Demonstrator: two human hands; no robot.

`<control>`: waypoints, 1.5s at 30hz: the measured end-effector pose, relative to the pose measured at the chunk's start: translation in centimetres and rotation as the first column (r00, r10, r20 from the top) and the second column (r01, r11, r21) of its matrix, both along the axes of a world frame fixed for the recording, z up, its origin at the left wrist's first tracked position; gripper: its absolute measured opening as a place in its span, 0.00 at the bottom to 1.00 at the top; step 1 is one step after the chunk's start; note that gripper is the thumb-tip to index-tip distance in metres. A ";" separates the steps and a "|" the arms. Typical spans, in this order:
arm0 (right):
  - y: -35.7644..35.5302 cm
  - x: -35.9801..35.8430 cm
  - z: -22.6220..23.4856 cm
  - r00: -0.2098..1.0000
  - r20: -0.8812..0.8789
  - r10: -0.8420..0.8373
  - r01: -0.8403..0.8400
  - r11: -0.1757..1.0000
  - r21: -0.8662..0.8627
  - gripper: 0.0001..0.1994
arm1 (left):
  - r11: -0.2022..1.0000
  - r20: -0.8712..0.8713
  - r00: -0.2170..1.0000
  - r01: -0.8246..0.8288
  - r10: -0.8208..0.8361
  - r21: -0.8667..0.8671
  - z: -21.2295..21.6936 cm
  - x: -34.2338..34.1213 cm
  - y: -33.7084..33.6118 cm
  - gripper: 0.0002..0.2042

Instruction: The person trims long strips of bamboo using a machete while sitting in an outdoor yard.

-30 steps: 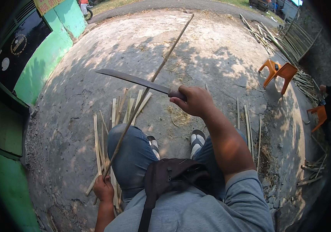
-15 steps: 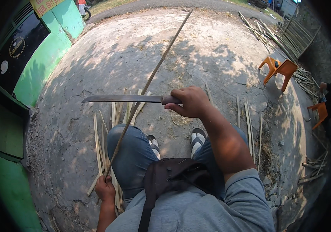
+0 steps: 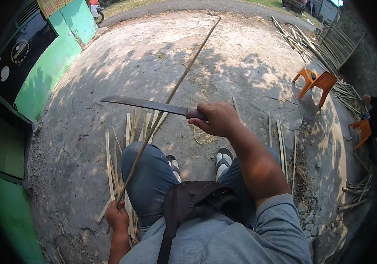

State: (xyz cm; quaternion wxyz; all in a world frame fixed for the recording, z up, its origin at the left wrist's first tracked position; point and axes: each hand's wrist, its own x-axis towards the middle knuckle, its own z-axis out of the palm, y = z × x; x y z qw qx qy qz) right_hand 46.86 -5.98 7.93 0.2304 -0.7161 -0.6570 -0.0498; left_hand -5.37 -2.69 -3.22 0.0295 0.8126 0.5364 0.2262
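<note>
My right hand (image 3: 217,119) is closed round the handle of a machete (image 3: 146,103), whose long blade points left. The blade crosses a long thin bamboo strip (image 3: 181,80); whether they touch, I cannot tell. At the lower left, my left hand (image 3: 117,215) grips the near end of that strip. The strip slants up past my left knee, its far end toward the road. Beside my left leg lie several pale split bamboo strips (image 3: 110,165), some running under the held one.
More bamboo strips (image 3: 281,141) lie by my right leg. Orange plastic chairs (image 3: 322,83) stand at the right, near a bamboo pile (image 3: 349,97) and a person in dark clothes (image 3: 376,116). A green wall (image 3: 50,75) borders the left side.
The machete's handle end has dropped slightly and its blade now tilts up to the left, its tip shifted a little right. The bamboo strip's far end sits slightly lower.
</note>
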 end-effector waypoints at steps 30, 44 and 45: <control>0.1 -1.2 0.5 0.989 -0.040 0.145 -0.145 0.989 0.017 0.23 | 1.000 0.004 1.000 -0.005 0.005 0.008 -0.5 0.4 0.3 0.14; 0.2 2.5 -1.4 0.962 -0.178 -0.206 0.226 0.969 0.099 0.25 | 0.999 -0.039 0.999 -0.006 0.008 0.035 0.3 0.1 0.5 0.16; 0.3 2.1 -1.1 0.962 -0.180 -0.207 0.227 0.969 0.098 0.25 | 1.000 -0.032 0.999 -0.010 0.010 0.017 0.4 0.0 0.5 0.16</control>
